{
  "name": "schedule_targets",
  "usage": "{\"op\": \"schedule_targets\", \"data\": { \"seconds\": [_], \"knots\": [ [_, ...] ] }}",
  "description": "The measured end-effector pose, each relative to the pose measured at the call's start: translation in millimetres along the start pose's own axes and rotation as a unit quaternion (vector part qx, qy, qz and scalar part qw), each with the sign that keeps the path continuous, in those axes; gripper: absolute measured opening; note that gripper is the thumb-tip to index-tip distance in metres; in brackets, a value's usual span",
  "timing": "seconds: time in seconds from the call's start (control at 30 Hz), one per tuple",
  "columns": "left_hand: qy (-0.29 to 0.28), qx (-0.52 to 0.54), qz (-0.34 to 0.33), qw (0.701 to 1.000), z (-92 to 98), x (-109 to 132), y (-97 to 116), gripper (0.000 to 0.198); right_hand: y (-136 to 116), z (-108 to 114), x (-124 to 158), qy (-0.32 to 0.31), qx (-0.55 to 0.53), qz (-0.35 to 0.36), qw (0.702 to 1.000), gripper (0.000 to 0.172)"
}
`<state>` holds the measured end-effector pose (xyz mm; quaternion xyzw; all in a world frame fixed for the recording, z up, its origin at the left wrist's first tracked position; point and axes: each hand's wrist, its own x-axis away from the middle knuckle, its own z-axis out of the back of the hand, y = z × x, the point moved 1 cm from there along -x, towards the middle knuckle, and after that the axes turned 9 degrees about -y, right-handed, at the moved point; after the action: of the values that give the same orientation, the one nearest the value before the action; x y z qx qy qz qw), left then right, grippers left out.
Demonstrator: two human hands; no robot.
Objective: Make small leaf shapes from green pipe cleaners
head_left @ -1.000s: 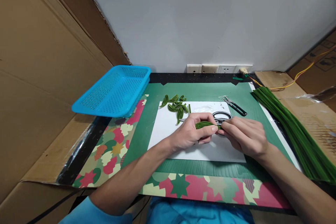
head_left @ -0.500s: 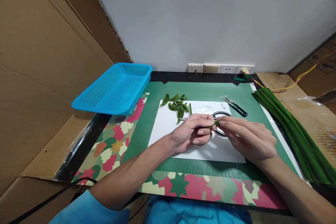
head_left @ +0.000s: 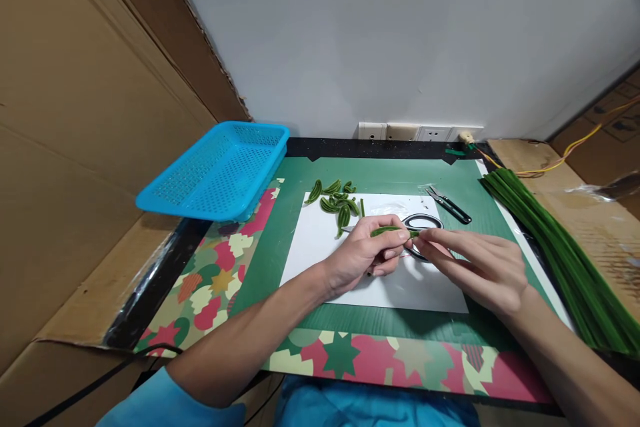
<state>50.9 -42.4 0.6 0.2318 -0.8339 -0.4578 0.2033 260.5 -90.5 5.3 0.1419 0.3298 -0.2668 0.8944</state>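
Observation:
A green pipe cleaner piece lies between my two hands above the white paper. My left hand is closed, pinching it between thumb and fingers. At its right end the thumb and fingertips of my right hand pinch the tip. Behind the hands lies a pair of scissors with black-and-white handles, partly hidden by my fingers. Several leaf-shaped bent pipe cleaners sit in a loose group at the paper's upper left, beside a short straight piece.
A blue basket stands at the left. Thread snips lie on the green mat at the back right. A bundle of long green pipe cleaners lies along the right edge. White paper is under my hands. Sockets line the wall.
The green piece now shows more along my left hand, its length visible above the thumb. My right fingers have shifted slightly at its right end. The things on the mat stay put.

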Motion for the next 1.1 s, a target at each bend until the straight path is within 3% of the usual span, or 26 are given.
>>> {"op": "schedule_targets", "data": {
  "seconds": [0.2,0.43,0.6,0.8,0.87,0.97,1.1],
  "knots": [
    [0.022,-0.156,-0.029,0.987,-0.1,4.1,8.3,0.030,7.9,-16.4,8.4,-0.005,-0.024,-0.024,0.999,0.029],
    [-0.005,-0.196,-0.031,0.980,2.0,5.2,13.1,0.031,8.1,-21.5,7.1,-0.033,-0.013,-0.050,0.998,0.032],
    [0.016,-0.255,-0.020,0.967,2.2,7.5,13.4,0.024,6.7,-26.1,9.0,-0.030,-0.035,-0.065,0.997,0.026],
    [0.011,-0.320,-0.042,0.947,4.3,6.9,15.2,0.020,2.0,-26.5,2.5,0.006,-0.160,-0.133,0.978,0.021],
    [0.005,-0.347,-0.053,0.936,4.2,6.2,17.4,0.021,1.4,-23.1,-2.3,-0.002,-0.256,-0.173,0.951,0.016],
    [-0.001,-0.401,-0.072,0.913,4.3,5.7,20.1,0.021,3.1,-21.3,-6.8,-0.030,-0.393,-0.257,0.882,0.011],
    [-0.002,-0.493,-0.105,0.864,8.4,4.9,16.5,0.020,9.0,-31.3,-3.8,-0.040,-0.564,-0.379,0.733,0.019]
  ]
}}
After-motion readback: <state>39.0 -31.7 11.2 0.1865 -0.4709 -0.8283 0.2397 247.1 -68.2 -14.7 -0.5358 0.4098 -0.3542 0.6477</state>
